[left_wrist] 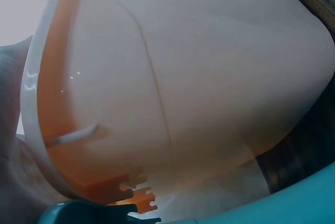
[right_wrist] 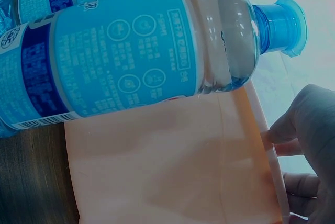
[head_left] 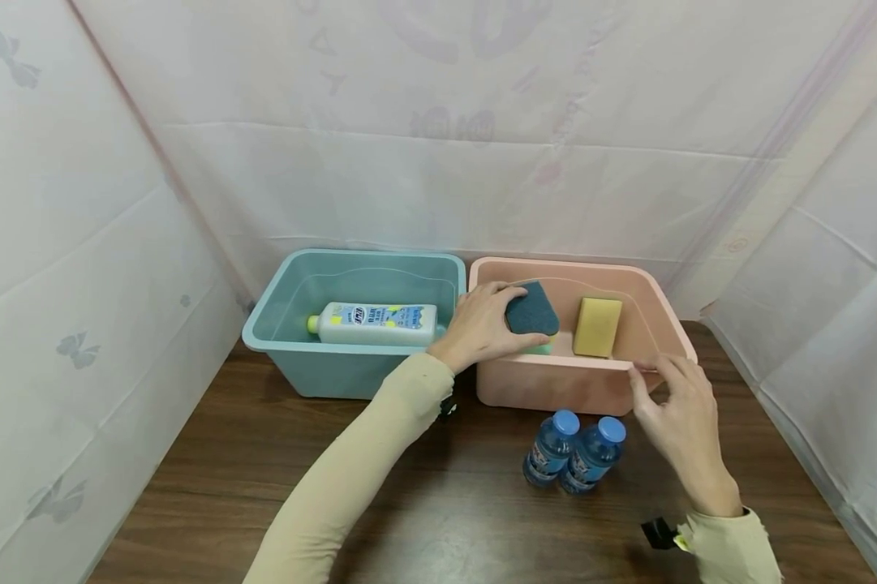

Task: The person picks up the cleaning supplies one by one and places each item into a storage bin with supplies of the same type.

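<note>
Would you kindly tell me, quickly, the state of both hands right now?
Left hand: closed, holding a dark-faced sponge.
Right hand: closed, pinching the rim of the pink bin.

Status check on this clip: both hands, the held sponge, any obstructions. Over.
Left hand grips dark-faced sponge at pink bin's opening. Right hand pinches bin's rim. Two bottles stand in front, clear of sponge.

The scouring sponge (head_left: 532,310) is dark blue-grey, the other sponge (head_left: 596,328) yellow, the left bin (head_left: 336,375) teal, the right bin (head_left: 548,388) salmon pink. The detergent bottle (head_left: 377,324) is white, its cap (head_left: 312,324) yellow-green; the water bottles (head_left: 548,452) are blue-capped. Grey bows (head_left: 78,350) dot the whitish sheeting (head_left: 438,195); the worktop (head_left: 467,503) is wood-grained brown.
</note>
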A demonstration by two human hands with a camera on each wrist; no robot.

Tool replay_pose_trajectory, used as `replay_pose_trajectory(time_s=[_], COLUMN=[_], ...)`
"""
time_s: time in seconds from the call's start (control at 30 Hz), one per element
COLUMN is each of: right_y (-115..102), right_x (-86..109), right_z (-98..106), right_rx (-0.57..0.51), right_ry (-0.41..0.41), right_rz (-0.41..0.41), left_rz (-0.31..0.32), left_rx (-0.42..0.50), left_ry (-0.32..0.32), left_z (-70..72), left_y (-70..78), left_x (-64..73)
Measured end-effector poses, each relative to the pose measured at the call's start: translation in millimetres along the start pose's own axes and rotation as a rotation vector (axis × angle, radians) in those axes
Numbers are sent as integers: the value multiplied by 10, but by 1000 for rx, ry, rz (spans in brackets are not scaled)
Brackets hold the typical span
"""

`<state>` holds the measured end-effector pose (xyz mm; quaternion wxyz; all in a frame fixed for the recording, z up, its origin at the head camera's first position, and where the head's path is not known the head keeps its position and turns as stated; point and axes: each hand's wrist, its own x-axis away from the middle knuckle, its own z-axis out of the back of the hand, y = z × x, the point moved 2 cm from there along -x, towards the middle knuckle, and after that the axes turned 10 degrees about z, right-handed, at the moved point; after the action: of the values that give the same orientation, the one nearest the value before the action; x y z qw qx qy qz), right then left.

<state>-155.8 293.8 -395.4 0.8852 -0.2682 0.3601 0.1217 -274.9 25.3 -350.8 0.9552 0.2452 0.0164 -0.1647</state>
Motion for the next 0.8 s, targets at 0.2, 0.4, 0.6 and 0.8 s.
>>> replay_pose_trajectory(time_s=[0.2, 0.4, 0.6, 0.8], right_y=[-16, -33, -22, -19], right_x=[-26, -35, -41, -38], right_z=[-35, -54, -53, -31], right_rx=[-8, -8, -14, -14], right_ry=[-1, -10, 1, 8], right_rz=[9, 14, 22, 17], left_rz=[-24, -12, -22, -49], left_rx=[-6, 7, 35, 60], left_ry=[-2, -17, 1, 11], left_z=[-2, -3, 11, 41], left_y=[-36, -70, -75, -62], left_x=[-14, -4, 23, 60])
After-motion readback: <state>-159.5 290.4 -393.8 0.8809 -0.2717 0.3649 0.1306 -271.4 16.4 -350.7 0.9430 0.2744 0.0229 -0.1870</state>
